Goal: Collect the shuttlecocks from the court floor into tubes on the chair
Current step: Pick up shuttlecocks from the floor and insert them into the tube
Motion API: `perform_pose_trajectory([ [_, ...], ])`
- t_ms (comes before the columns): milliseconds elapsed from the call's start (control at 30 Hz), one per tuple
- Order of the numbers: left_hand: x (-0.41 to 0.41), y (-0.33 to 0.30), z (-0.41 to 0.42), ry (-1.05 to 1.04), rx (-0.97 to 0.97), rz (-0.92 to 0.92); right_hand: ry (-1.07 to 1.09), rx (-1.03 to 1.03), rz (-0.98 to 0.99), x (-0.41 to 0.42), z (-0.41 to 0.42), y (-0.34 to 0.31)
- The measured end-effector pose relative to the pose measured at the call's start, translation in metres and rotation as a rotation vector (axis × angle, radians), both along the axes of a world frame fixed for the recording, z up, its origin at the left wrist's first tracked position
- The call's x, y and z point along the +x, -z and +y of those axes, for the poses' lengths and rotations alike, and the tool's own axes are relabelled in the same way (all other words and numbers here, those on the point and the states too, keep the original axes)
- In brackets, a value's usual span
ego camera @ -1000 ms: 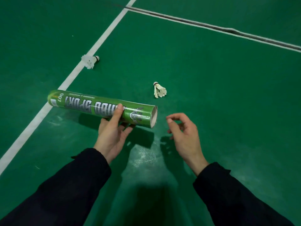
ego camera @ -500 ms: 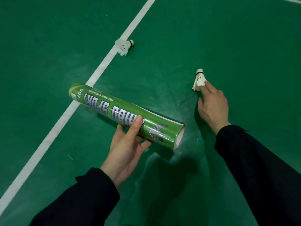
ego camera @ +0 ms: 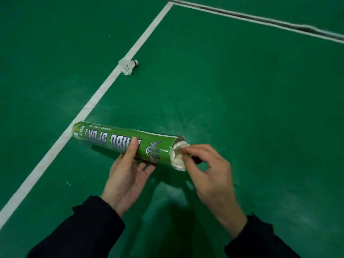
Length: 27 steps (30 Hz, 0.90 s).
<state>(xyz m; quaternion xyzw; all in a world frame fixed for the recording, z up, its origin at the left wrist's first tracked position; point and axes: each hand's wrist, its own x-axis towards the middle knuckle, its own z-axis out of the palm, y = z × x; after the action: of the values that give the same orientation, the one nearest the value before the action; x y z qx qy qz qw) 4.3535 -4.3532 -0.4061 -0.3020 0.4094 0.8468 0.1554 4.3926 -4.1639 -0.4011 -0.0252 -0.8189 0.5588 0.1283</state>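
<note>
My left hand [ego camera: 128, 174] grips a green shuttlecock tube [ego camera: 119, 140] from below, holding it level above the court floor with its open end to the right. My right hand [ego camera: 206, 170] pinches a white feather shuttlecock [ego camera: 178, 155] whose feathers stick out of the tube's open mouth; its cork is hidden behind my fingers. A second white shuttlecock [ego camera: 128, 67] lies on its side on the floor further away, right beside the white line, black-banded cork pointing right.
The green court floor [ego camera: 251, 108] spreads all around. A white boundary line [ego camera: 96, 97] runs diagonally from lower left to upper middle. Another white line with a dark seam [ego camera: 260, 20] crosses the upper right. No chair is in view.
My right hand picked the nearer shuttlecock up from the floor and brought it to the tube's open end. The left hand levelled the tube. The view shifted back.
</note>
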Motion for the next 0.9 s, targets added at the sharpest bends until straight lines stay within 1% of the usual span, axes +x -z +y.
perform_pose_trajectory([
  [33, 0.006, -0.006, -0.003, 0.001, 0.008, 0.007, -0.051, 0.081, 0.018, 0.002, -0.007, -0.001],
  [100, 0.016, -0.018, -0.012, -0.014, 0.024, 0.021, -0.054, 0.241, 0.094, 0.007, -0.016, -0.009],
  [167, 0.022, -0.029, -0.026, -0.037, 0.05, 0.034, -0.053, 0.298, 0.193, 0.01, -0.022, -0.024],
  [200, 0.023, -0.033, -0.031, -0.04, 0.056, 0.036, -0.125, 0.293, 0.215, 0.012, -0.026, -0.033],
  [233, 0.025, -0.038, -0.036, -0.038, 0.055, 0.047, -0.243, 0.28, 0.185, 0.013, -0.033, -0.046],
  [267, 0.025, -0.041, -0.042, -0.034, 0.049, 0.065, -0.37, 0.304, 0.096, 0.014, -0.042, -0.055],
  [300, 0.027, -0.043, -0.047, -0.027, 0.045, 0.085, -0.477, 0.386, -0.005, 0.013, -0.052, -0.06],
  [367, 0.026, -0.044, -0.056, -0.007, 0.05, 0.105, -0.594, 0.603, -0.165, 0.007, -0.069, -0.061],
  [400, 0.024, -0.044, -0.061, 0.0, 0.061, 0.112, -0.602, 0.639, -0.232, 0.003, -0.078, -0.062],
  [433, 0.021, -0.046, -0.067, 0.002, 0.078, 0.118, -0.586, 0.589, -0.275, -0.002, -0.085, -0.064],
  [467, 0.018, -0.046, -0.075, -0.004, 0.101, 0.124, -0.548, 0.483, -0.267, -0.006, -0.092, -0.067],
  [533, 0.011, -0.052, -0.091, -0.031, 0.16, 0.127, -0.439, 0.328, -0.129, -0.008, -0.104, -0.074],
  [567, 0.009, -0.056, -0.102, -0.046, 0.191, 0.124, -0.391, 0.31, -0.05, -0.007, -0.11, -0.077],
  [633, 0.005, -0.06, -0.12, -0.072, 0.233, 0.129, -0.405, 0.365, 0.005, -0.009, -0.124, -0.083],
  [733, -0.001, -0.066, -0.144, -0.099, 0.248, 0.131, -0.549, 0.384, -0.082, -0.024, -0.145, -0.097],
  [800, -0.01, -0.067, -0.155, -0.106, 0.255, 0.139, -0.607, 0.377, -0.136, -0.037, -0.158, -0.103],
  [900, -0.021, -0.061, -0.166, -0.107, 0.243, 0.149, -0.658, 0.4, -0.166, -0.051, -0.169, -0.098],
])
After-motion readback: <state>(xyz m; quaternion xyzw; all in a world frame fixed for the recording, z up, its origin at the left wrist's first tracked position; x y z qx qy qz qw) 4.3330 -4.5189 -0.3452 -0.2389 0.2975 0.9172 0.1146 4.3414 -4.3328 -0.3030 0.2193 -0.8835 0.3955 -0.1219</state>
